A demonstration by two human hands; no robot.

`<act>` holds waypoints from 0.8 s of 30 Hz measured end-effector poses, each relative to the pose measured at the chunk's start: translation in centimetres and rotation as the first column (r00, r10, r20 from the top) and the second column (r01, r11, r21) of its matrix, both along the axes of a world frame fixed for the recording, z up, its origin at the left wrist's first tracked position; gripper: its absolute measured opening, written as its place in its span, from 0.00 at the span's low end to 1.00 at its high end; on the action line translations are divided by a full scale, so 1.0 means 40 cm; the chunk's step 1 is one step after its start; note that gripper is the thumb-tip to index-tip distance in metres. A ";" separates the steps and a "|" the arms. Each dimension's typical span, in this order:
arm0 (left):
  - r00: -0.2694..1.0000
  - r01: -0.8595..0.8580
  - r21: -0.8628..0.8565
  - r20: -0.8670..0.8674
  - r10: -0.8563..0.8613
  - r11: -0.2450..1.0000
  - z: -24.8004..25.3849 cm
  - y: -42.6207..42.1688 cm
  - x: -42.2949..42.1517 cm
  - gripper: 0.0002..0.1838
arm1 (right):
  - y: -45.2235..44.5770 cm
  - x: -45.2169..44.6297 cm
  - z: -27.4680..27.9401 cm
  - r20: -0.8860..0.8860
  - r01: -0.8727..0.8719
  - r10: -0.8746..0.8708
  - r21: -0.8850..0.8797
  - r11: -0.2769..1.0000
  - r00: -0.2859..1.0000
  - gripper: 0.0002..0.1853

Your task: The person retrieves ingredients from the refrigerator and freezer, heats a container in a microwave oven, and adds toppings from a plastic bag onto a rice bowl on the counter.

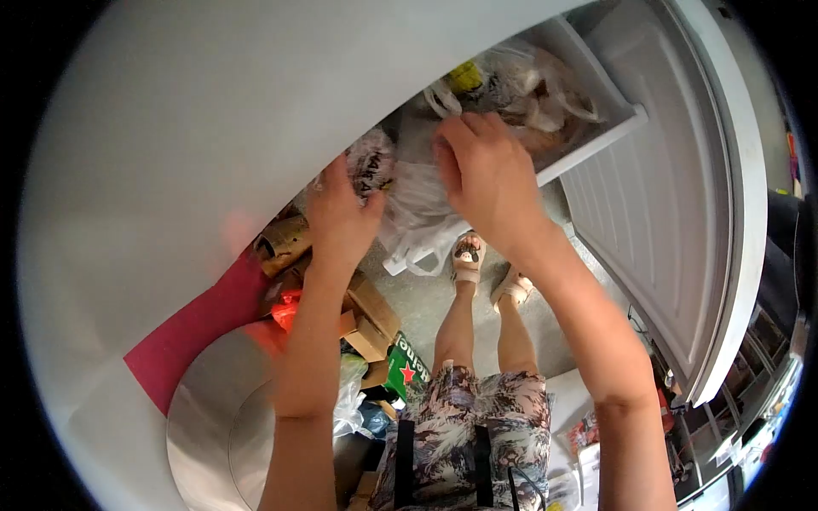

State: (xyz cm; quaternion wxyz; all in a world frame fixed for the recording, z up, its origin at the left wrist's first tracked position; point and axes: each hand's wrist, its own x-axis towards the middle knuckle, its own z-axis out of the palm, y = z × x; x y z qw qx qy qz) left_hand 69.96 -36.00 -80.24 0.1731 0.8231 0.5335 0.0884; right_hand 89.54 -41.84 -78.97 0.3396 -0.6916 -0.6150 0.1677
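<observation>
A white drawer [596, 140] is pulled out beside an open white door, holding plastic bags of items [537, 94] that include something yellow. My right hand [490, 166] is over the drawer's near part, fingers curled at a clear bag; whether it grips the bag cannot be made out. My left hand [342, 204] is at a wrapped bundle with dark lettering [371, 162], thumb apart from the fingers, which are partly hidden. Between my hands a whitish plastic bag [417, 200] hangs down over the drawer's edge, its handles dangling above the floor.
The open door [656, 196] curves along the right. Cardboard boxes [371, 311], a green box [406, 368] and a red bag [286, 308] lie at lower left, near a round grey lid [213, 409]. My sandalled feet [467, 255] stand on the floor below.
</observation>
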 end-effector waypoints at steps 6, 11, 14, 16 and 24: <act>0.993 -0.018 0.011 0.117 0.017 1.000 -0.002 -0.025 -0.022 0.38 | 0.236 -0.120 -0.084 0.283 -0.346 0.318 0.053 0.937 0.905 0.12; 0.996 -0.044 0.216 0.086 0.026 0.975 0.010 -0.073 -0.029 0.36 | 0.389 -0.205 -0.183 0.510 -0.388 0.413 -0.160 0.908 0.755 0.12; 0.990 -0.046 0.239 0.138 0.013 0.970 0.053 -0.073 -0.048 0.33 | 0.408 -0.200 -0.206 0.528 -0.364 0.384 -0.146 0.920 0.757 0.12; 0.997 -0.016 0.247 0.074 -0.003 0.969 0.054 -0.064 -0.066 0.31 | 0.417 -0.186 -0.227 0.506 -0.351 0.325 -0.047 0.935 0.799 0.12; 0.996 -0.073 0.289 0.071 0.055 0.954 -0.157 -0.023 -0.009 0.30 | 0.239 -0.104 -0.062 -0.368 -0.163 0.052 -0.277 0.947 0.928 0.22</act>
